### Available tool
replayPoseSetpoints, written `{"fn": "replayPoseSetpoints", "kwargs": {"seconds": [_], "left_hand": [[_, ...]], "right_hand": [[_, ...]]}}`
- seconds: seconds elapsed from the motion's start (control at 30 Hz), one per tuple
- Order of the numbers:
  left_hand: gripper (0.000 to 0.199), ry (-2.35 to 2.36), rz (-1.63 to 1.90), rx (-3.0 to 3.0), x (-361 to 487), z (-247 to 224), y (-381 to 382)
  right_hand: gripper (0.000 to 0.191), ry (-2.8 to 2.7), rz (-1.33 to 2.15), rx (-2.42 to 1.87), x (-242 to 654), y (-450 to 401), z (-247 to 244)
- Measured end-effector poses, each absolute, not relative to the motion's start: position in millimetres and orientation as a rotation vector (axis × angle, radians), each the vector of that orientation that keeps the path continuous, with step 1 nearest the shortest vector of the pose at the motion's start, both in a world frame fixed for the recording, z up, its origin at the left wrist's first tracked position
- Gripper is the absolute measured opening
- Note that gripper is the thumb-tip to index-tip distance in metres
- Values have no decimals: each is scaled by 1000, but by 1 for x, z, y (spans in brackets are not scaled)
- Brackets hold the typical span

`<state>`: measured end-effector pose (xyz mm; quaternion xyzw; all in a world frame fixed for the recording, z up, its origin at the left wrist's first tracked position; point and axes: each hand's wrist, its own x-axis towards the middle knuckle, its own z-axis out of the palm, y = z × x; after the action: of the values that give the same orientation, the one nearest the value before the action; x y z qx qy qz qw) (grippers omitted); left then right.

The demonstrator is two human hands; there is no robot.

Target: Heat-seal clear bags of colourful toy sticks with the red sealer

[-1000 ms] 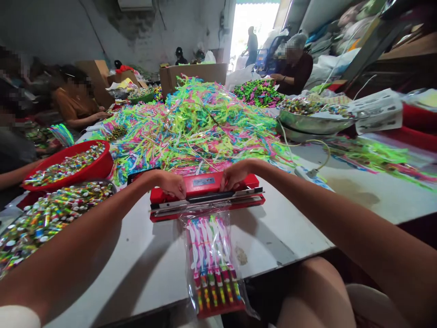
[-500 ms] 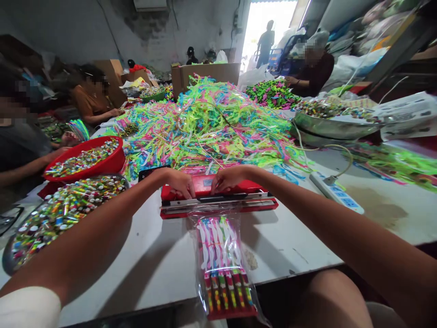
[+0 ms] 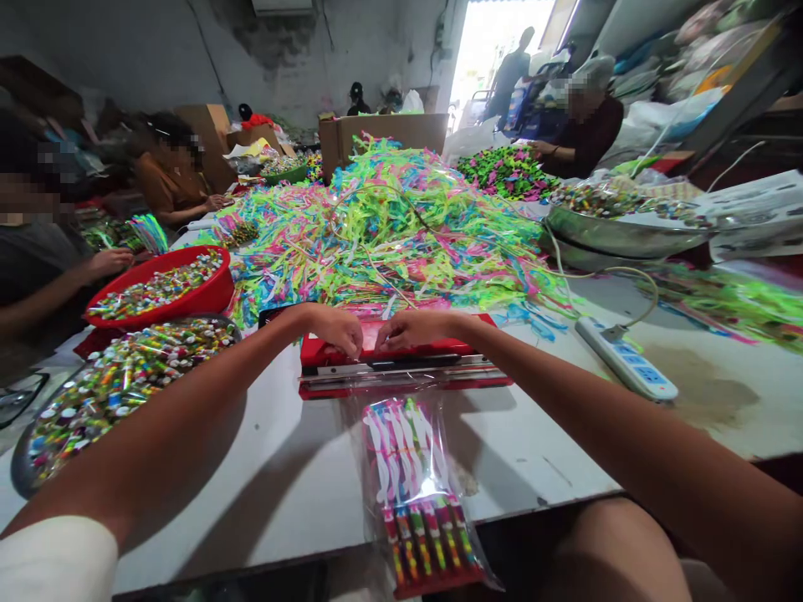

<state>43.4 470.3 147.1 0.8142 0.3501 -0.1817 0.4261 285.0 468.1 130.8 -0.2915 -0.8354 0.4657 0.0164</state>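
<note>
A long red bag sealer (image 3: 314, 385) with a dark bar along its front lies across the near part of the table. My left hand (image 3: 339, 333) is over its top with the fingers curled and pinched together. Close beside it, my right hand (image 3: 409, 329) has its fingers bent in the same way, tips towards the left hand. What the fingertips hold, if anything, I cannot make out. From the sealer's front a clear plastic bag (image 3: 417, 493) hangs over the table edge. Inside it are several colourful sticks with white and pink upper parts and bead-filled lower ends.
A heap of bright plastic strips (image 3: 401, 226) covers the middle. On the left stand a red basin (image 3: 219, 280) and a dark tray (image 3: 25, 468) of small bead-filled tubes. A power strip (image 3: 627, 359) and a metal basin (image 3: 627, 234) are right. Several people work around.
Both hands have shifted a little on the sealer, with their fingertips now closer together and off the dark bar. The bag's lower end sits slightly lower and further right.
</note>
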Motion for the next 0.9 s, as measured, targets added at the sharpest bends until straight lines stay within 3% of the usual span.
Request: {"fn": "replayPoseSetpoints", "kwargs": {"seconds": [0.5,0.7,0.9], "left_hand": [[27,879,-226,1959,28,141,462],[47,911,-290,1924,26,138,464],[45,969,-247,1874,23,133,464]], "right_hand": [[15,-2641,1294,-791,260,465,117],[22,-2664,1303,-973,280,465,121],[13,-2778,1370,-1184,318,476,136]]}}
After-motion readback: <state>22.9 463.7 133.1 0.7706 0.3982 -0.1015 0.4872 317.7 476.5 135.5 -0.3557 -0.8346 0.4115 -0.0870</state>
